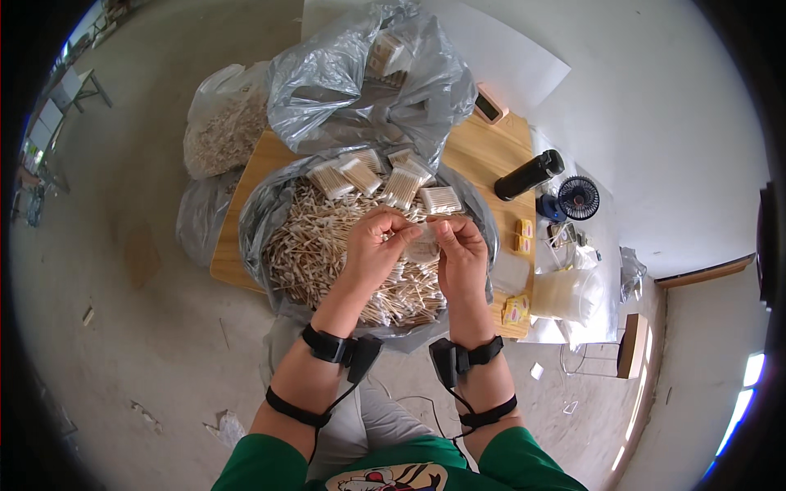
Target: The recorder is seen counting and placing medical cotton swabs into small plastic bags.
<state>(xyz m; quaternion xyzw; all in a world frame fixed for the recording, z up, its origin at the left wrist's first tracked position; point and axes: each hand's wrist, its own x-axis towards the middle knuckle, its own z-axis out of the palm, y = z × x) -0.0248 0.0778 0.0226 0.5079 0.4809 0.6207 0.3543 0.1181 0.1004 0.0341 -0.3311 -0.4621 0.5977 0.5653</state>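
Both hands meet above a grey bag-lined heap of loose cotton swabs. My left hand pinches one side of a small clear plastic bag, thumb against fingers. On the other side my right hand grips the same bag near its upper edge. The bag hangs between the hands; I cannot tell whether anything is inside it. Just beyond my fingers, several filled packs of cotton swabs lie on the far side of the heap.
Behind stands a large grey plastic bag with more packs. On the wooden table at right are a black flask, a pink-framed device and yellow packets. A small fan stands further right. A sack of swabs sits at left.
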